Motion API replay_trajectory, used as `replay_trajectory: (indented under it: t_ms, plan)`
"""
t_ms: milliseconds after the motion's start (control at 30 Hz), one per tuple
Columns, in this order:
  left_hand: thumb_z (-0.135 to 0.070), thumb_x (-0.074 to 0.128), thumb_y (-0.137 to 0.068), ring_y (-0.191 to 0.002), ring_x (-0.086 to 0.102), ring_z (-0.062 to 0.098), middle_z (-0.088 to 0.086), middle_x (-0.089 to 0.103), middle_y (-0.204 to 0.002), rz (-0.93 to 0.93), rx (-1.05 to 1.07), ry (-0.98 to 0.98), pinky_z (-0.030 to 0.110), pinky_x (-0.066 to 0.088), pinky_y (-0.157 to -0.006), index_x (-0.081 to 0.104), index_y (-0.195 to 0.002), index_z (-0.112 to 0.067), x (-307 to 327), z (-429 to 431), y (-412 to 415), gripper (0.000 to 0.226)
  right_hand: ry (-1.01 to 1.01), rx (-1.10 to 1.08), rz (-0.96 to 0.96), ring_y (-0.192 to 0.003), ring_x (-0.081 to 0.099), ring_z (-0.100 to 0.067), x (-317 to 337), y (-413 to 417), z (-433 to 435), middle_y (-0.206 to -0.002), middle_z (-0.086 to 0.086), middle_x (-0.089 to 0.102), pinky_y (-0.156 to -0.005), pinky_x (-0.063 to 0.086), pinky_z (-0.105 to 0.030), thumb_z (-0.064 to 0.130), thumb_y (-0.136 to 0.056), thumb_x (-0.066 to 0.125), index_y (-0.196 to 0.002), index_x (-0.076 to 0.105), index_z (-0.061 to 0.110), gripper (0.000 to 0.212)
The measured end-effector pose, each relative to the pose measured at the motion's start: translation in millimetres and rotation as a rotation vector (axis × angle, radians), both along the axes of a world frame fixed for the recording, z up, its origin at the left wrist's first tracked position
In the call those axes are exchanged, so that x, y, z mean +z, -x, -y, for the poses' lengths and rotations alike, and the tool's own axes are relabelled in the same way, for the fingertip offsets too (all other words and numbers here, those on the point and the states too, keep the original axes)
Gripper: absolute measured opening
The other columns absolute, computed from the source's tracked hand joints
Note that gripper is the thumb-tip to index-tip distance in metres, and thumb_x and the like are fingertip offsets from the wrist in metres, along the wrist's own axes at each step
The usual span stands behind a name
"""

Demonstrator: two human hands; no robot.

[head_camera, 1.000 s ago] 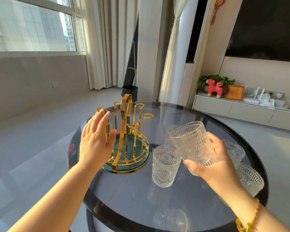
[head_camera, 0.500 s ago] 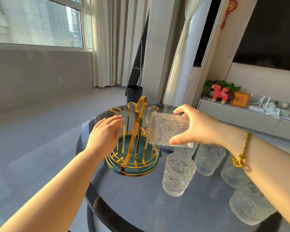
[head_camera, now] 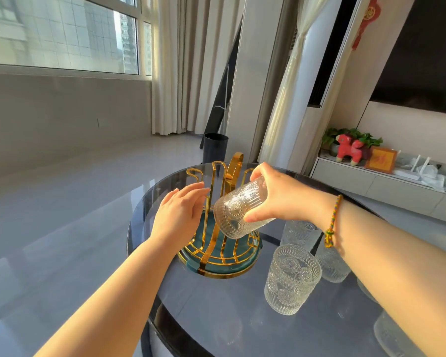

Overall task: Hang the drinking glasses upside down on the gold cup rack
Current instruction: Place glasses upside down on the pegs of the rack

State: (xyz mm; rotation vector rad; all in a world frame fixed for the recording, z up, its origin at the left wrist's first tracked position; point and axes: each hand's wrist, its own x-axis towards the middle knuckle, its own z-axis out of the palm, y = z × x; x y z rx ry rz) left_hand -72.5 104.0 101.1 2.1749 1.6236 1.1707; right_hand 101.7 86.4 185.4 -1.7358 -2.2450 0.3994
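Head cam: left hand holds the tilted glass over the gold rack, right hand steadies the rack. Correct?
Hands are swapped. In the head view the right hand, the one with the beaded bracelet, holds the tilted glass over the gold rack. The left hand is open beside the rack's prongs; whether it touches them is unclear.

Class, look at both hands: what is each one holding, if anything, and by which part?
The right hand grips a tilted glass around its base end. The left hand holds nothing, open beside the gold rack.
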Motion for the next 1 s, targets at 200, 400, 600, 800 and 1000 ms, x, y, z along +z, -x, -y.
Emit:
replay_trajectory:
  t_ms: [200, 400, 600, 800, 1000]
  plan:
    - [-0.017, 0.036, -0.091, -0.122, 0.046, 0.028, 0.007, 0.051, -0.132, 0.009, 0.001, 0.016, 0.044, 0.033, -0.106, 0.053, -0.117, -0.015, 0, 0, 1, 0.031, 0.043, 0.006, -0.021, -0.102, 0.041, -0.021, -16, 12, -10, -0.115, -0.006, 0.045, -0.076, 0.039, -0.029, 0.034, -0.060, 0.075, -0.121, 0.030, 0.020, 0.078]
    - [-0.017, 0.037, -0.091, -0.121, 0.047, 0.028, 0.007, 0.052, -0.132, 0.012, 0.005, 0.012, 0.045, 0.036, -0.106, 0.053, -0.117, -0.015, 0, -1, 1, 0.031, 0.071, 0.015, 0.019, -0.125, 0.032, -0.025, -29, 17, -13, -0.136, -0.008, 0.036, -0.101, 0.033, -0.037, 0.034, -0.063, 0.074, -0.128, 0.028, 0.017, 0.082]
    - [-0.015, 0.038, -0.090, -0.121, 0.047, 0.029, 0.008, 0.052, -0.131, 0.022, 0.009, -0.001, 0.045, 0.036, -0.105, 0.053, -0.117, -0.015, -1, -1, 0, 0.031, 0.064, 0.041, 0.078, -0.132, 0.022, -0.028, -31, 19, -13, -0.143, -0.008, 0.030, -0.107, 0.026, -0.041, 0.036, -0.068, 0.069, -0.133, 0.023, 0.019, 0.082]
    - [-0.016, 0.037, -0.091, -0.121, 0.046, 0.029, 0.007, 0.051, -0.132, 0.009, 0.017, -0.014, 0.046, 0.035, -0.105, 0.052, -0.119, -0.016, -2, -2, 0, 0.032, -0.036, 0.022, 0.189, -0.133, 0.019, -0.030, -38, 19, -15, -0.147, -0.005, 0.025, -0.109, 0.016, -0.043, 0.045, -0.071, 0.061, -0.136, 0.019, 0.025, 0.080]
    - [-0.020, 0.035, -0.091, -0.124, 0.043, 0.028, 0.006, 0.051, -0.133, -0.038, 0.020, -0.033, 0.044, 0.030, -0.107, 0.050, -0.120, -0.018, -4, -4, 1, 0.033, -0.199, 0.013, 0.161, -0.131, 0.022, -0.027, -47, 17, -12, -0.146, -0.003, 0.028, -0.107, 0.018, -0.042, 0.049, -0.070, 0.060, -0.135, 0.021, 0.026, 0.080]
